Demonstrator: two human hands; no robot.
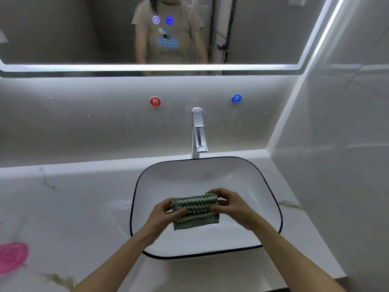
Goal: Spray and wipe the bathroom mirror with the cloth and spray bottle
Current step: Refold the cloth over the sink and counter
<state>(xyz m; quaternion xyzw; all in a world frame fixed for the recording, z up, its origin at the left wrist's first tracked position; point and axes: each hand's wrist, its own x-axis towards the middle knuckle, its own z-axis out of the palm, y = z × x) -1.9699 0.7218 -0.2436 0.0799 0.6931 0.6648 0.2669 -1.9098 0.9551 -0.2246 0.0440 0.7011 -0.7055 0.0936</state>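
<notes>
A folded green-and-cream zigzag cloth point(194, 211) is held over the white basin point(242, 186). My left hand point(163, 216) grips its left end, thumb on top. My right hand point(229, 204) pinches its right end. The bathroom mirror point(84, 28) with a lit edge spans the wall above, showing a person's reflection and two glowing touch icons. No spray bottle is in view.
A chrome tap point(197, 131) stands behind the basin, with a red hot marker point(155, 101) and a blue cold marker point(236, 98) on the wall. A pink object point(11, 257) lies on the marble counter point(73, 207) at the left. A glossy side wall closes in on the right.
</notes>
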